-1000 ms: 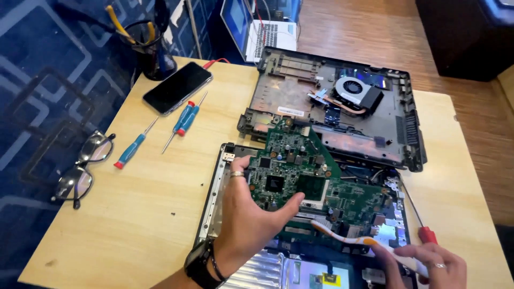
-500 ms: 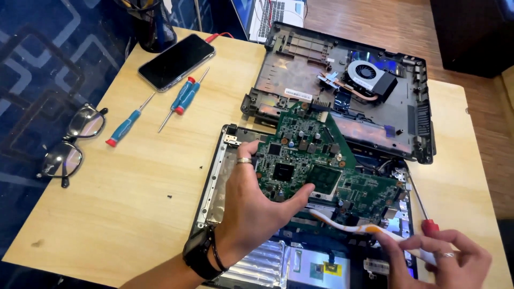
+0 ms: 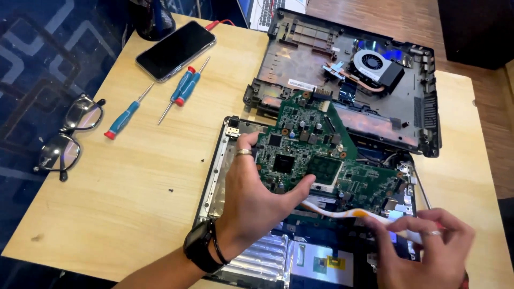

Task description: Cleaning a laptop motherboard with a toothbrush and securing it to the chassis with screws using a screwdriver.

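Both hands work over the opened laptop near the front edge of the pale wooden tabletop [image 3: 134, 203]. At the far left edge lie black-framed spectacles [image 3: 67, 139], then three blue-handled screwdrivers with red tips [image 3: 179, 88] and a black smartphone [image 3: 175, 50] toward the far left corner.

Next comes the left hand [image 3: 251, 198], with a ring and a dark wristwatch: it grips the green circuit board [image 3: 316, 155], fingers on the board's left edge and thumb pressed under its near edge. The board sits tilted over the silver-edged laptop base tray [image 3: 214, 182], its long axis running from near right to far left, its narrower end pointing toward the dark plastic laptop shell with a round fan [image 3: 375, 69] at the far edge.

By my judgement the board is light, stiff and thin, yet fragile: chips and solder joints dislike bending or pressure. Hold it by bare edges, as the left hand does, never by components.

At the near right corner the right hand [image 3: 428, 251] is closed around a white and orange toothbrush-like brush [image 3: 353, 213], its head lying against the board's near edge.
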